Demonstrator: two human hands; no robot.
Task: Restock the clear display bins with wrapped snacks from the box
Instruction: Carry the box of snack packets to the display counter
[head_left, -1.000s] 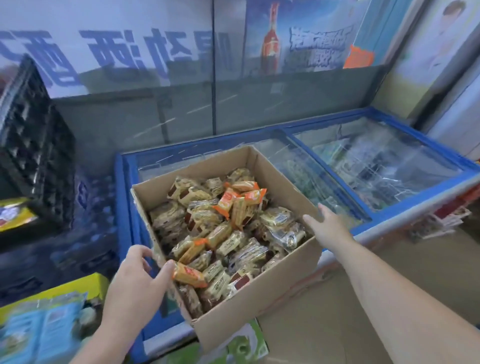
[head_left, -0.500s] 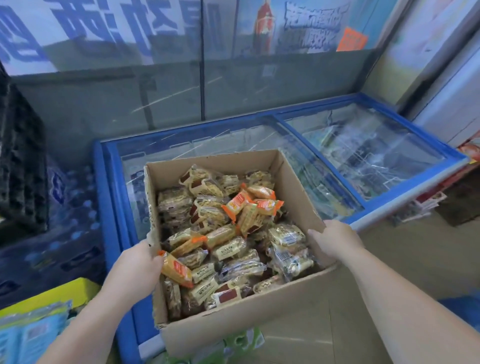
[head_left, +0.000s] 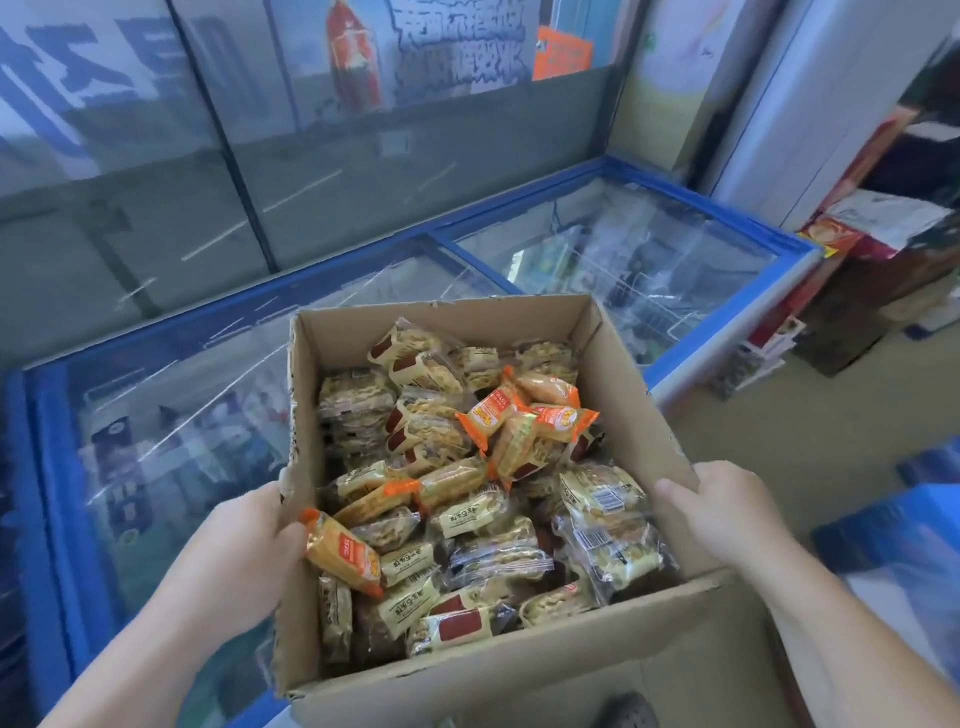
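An open cardboard box (head_left: 540, 670) fills the middle of the view, packed with several wrapped snacks (head_left: 467, 493) in clear, yellow and orange wrappers. My left hand (head_left: 244, 551) grips the box's left wall, thumb inside next to an orange-wrapped snack (head_left: 343, 551). My right hand (head_left: 722, 514) grips the right wall, thumb over the rim. The box is held up in front of me, its near edge over the floor and its far part over the freezer. No clear display bins are in view.
A blue-framed chest freezer (head_left: 550, 208) with sliding glass lids runs behind and left of the box. A glass shop window with posters stands beyond it. Stacked cartons and goods (head_left: 857, 280) sit at the right, and blue packs (head_left: 914, 545) lie on the floor at right.
Both hands closed on the box's side walls and the box has come off the freezer lid toward me. The view has swung right.
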